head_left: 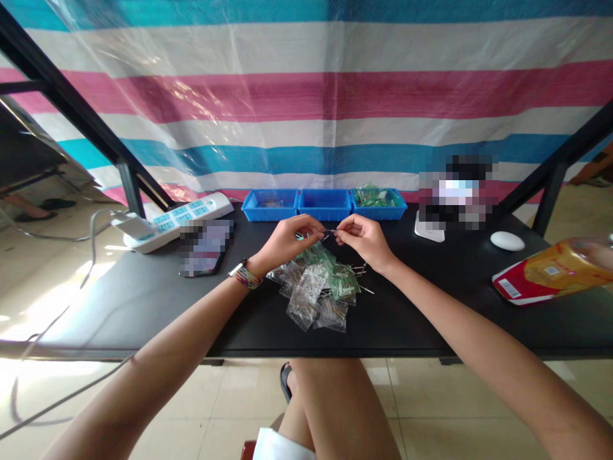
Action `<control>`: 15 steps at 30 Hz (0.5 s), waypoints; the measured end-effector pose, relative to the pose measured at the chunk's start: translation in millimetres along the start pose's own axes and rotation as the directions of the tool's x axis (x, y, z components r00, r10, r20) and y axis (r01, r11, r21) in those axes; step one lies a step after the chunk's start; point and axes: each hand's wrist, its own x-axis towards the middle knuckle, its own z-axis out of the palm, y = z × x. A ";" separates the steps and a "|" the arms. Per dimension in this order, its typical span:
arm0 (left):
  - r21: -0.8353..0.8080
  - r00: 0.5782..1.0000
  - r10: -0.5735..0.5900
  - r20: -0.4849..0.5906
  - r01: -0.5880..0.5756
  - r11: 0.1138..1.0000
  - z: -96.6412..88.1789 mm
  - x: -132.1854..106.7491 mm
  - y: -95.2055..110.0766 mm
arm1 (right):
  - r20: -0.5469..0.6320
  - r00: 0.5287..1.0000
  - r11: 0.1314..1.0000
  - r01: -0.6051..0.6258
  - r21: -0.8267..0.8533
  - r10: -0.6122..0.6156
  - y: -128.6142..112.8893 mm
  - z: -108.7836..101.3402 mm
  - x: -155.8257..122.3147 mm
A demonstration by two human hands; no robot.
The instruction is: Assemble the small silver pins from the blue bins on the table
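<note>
At the centre of the frame, the left hand (287, 243) and the right hand (364, 240) meet fingertip to fingertip, each pinched shut on one end of a thin metal pin (331, 230) held level above the black table (431, 306). Just below them lies a heap of small clear bags (316, 291) with green parts. Behind, 3 blue bins (324, 204) stand in a row, with a power strip (179, 217) at left and a white mouse (507, 241) at right.

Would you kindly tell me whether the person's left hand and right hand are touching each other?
Apart. The head view shows a narrow gap between the left hand and right hand, bridged only by the thin metal pin both pinch.
</note>
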 end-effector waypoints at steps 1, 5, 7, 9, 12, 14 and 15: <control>0.000 1.000 0.003 -0.009 -0.003 1.000 -0.1 -0.1 1.0 | -0.001 1.000 1.000 0.005 -0.007 -0.005 0.0 0.2 -0.3; 0.050 0.999 0.037 -0.032 -0.035 0.998 -0.8 -0.5 3.1 | 0.006 1.000 1.000 0.011 -0.007 -0.011 -0.4 2.2 -1.9; 0.095 0.998 0.060 -0.033 -0.056 0.994 -1.4 -0.3 3.7 | 0.013 1.000 1.000 0.010 0.000 -0.010 -1.4 3.6 -3.0; 0.137 0.996 0.080 -0.027 -0.076 0.988 -2.0 0.0 4.3 | 0.012 1.000 1.000 0.015 0.003 -0.015 -2.7 4.7 -4.1; 0.161 0.996 0.084 -0.009 -0.081 0.984 -2.2 0.5 5.4 | 0.000 1.000 1.000 0.024 -0.012 -0.024 -5.1 4.7 -4.9; 0.152 0.998 0.067 -0.008 -0.065 0.986 -1.9 0.4 5.6 | -0.005 1.000 0.999 0.021 -0.030 -0.021 -6.3 3.8 -4.8; 0.137 0.998 0.054 -0.012 -0.052 0.989 -1.6 0.2 5.3 | -0.007 1.000 0.999 0.018 -0.039 -0.018 -6.6 3.2 -4.6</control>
